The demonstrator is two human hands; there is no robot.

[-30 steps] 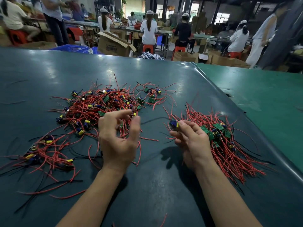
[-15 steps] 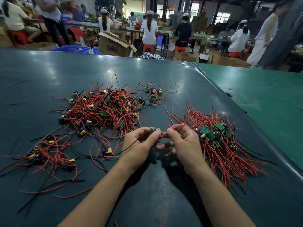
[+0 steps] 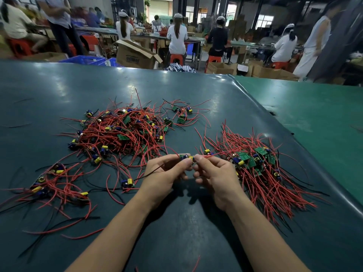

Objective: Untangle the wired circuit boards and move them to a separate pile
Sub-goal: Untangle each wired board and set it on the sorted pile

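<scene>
A tangled heap of small green circuit boards with red and black wires [image 3: 125, 132] spreads over the left and middle of the dark table [image 3: 176, 232]. A tidier pile of sorted boards [image 3: 255, 169] lies to the right, wires fanning toward me. Between the two, my left hand [image 3: 165, 173] and my right hand [image 3: 214, 173] meet and pinch one small board [image 3: 186, 157] with blue and yellow parts. My right fingers also hold its red wires, which run toward the right pile. A black wire trails from my left hand to a loose board [image 3: 127, 182].
A looser cluster of boards and wires [image 3: 49, 185] lies at the near left. A lighter green table [image 3: 314, 118] adjoins on the right along a raised seam. Beyond the far edge are cardboard boxes [image 3: 135, 54], blue crates and several seated workers.
My left hand left the big tangle and came right with a board; my right hand left the sorted pile and met it. Both now hold the board between the piles.
</scene>
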